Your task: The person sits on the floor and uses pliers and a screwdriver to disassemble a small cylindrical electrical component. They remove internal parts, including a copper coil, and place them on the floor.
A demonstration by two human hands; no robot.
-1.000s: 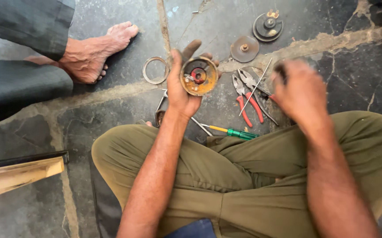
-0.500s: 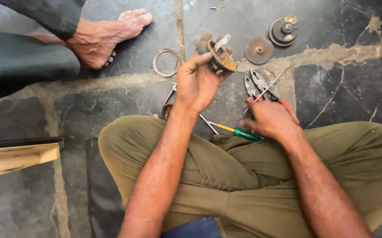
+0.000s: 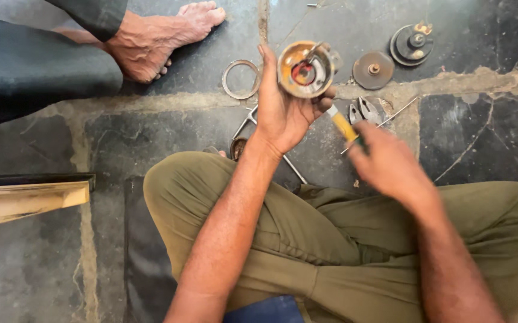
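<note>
The person sits cross-legged on the dark stone floor [image 3: 151,137], and the left hand [image 3: 283,110] is raised with its fingers curled up around a round, cup-like metal part [image 3: 305,69] — rusty orange inside, with a red ring at its middle — so the part sits cradled at the fingertips, open face turned upward. The right hand [image 3: 387,161], blurred, is closed around a screwdriver [image 3: 344,124] with a yellow handle; the handle sticks out past the knuckles towards the metal part, and its tip is hard to make out. Just beyond the right fingers lie pliers [image 3: 363,110] and a thin metal rod [image 3: 399,112] on the floor. Past the left fingertips, a flat metal ring [image 3: 241,79] lies to the left of the part, and to the right, well apart, rest a small round disc [image 3: 372,70] and a darker stepped pulley-like piece [image 3: 411,45]. Another person's bare foot [image 3: 157,36] rests on the floor further left — clear of both hands.
</note>
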